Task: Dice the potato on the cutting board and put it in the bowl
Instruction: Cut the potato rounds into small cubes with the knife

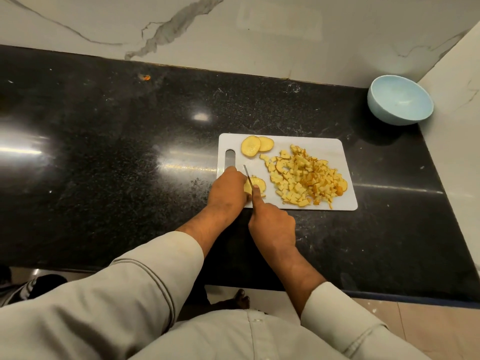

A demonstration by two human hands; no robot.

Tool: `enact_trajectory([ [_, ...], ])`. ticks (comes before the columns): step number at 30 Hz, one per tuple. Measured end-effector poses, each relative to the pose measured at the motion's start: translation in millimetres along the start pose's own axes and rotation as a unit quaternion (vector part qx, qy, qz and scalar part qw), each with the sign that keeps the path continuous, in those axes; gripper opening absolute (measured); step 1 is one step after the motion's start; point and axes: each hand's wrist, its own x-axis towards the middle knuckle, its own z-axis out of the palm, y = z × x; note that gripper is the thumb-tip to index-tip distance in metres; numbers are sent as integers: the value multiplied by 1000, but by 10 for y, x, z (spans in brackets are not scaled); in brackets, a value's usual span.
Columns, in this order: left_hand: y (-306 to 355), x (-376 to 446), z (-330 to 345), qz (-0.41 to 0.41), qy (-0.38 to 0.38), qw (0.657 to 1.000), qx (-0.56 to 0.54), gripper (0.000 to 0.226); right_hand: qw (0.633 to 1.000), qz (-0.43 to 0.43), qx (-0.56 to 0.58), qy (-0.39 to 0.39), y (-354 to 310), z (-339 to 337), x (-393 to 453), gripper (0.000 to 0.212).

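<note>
Dicing well advanced: large pile of diced potato (305,178) heaped at 3 o'clock on cutting board (348,201). Slice (257,183) pinned by left hand (228,189), fingers curled on it; knife (248,177) gripped by right hand (272,224). Two slices (255,146) uncut at 12 o'clock. Bowl (400,103) seemingly unfilled at 2 o'clock on table (130,141).

Head-worn camera looks steeply down at the near countertop (104,152).

The tabletop (104,152) is polished black speckled stone, glossy with bright glare. At about one o'clock, the cutting board (324,146) looks like smooth matt white plastic. The knife (248,176) blade is shiny metal. At two o'clock the bowl (384,114) is pale blue, satin-smooth. The wall (233,27) is veined marble; the sleeves (117,294) are matt cloth.
</note>
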Motion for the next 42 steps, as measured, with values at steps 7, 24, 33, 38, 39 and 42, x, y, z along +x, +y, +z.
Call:
enact_trajectory([
  [7, 36, -20, 11, 10, 8, 1000, 5, 12, 1000, -2, 14, -23, -46, 72, 139, 69],
  [24, -45, 7, -7, -29, -32, 997, -63, 14, 999, 1, -19, -39, 327, 52, -785, 67],
  [33, -108, -41, -3, -21, -11, 994, -109, 31, 1000, -1, -9, 4, -21, -51, -232, 67],
  [38, -83, -38, -14, -41, -12, 995, -90, 15, 1000, -5, -12, -5, -67, 28, -146, 69],
  [39, -71, -34, -23, -43, -12, 996, -79, 16, 1000, -7, -12, -4, -63, 37, -147, 69],
  [42, -54, -9, -35, -39, -5, 998, -46, 26, 1000, -12, -10, -10, -66, 67, -175, 71],
])
